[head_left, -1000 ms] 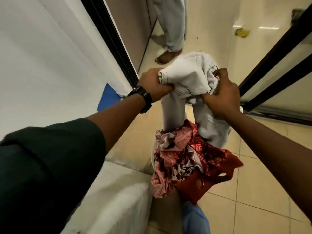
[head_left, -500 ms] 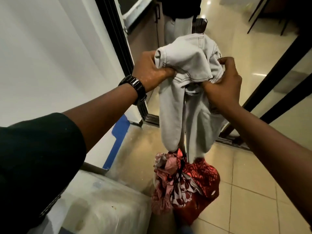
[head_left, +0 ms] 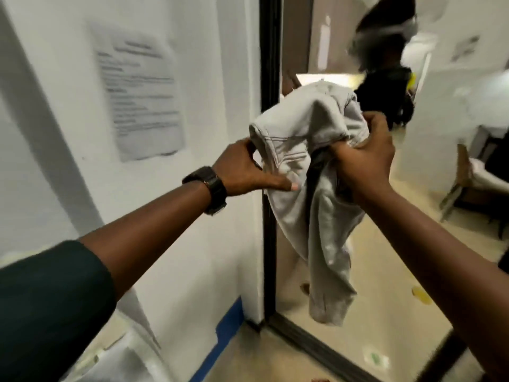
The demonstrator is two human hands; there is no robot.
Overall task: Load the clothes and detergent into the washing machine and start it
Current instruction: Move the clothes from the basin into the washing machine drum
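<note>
A pair of pale grey trousers (head_left: 311,205) hangs in the air in front of me, its legs dangling down to about knee height. My left hand (head_left: 245,172), with a black watch on the wrist, grips the waistband at the left. My right hand (head_left: 363,158) is clenched on bunched fabric at the right. The white top of the washing machine (head_left: 121,357) shows at the bottom left. No detergent is in view.
A white wall with a taped paper notice (head_left: 140,92) is on the left. A black door frame (head_left: 270,161) stands behind the trousers. Another person (head_left: 385,86) stands beyond the doorway. A chair (head_left: 465,177) is at the right on the tiled floor.
I have lifted the trousers higher and clear of the red patterned clothes, which have dropped out of view. My view has tilted up toward the doorway.
</note>
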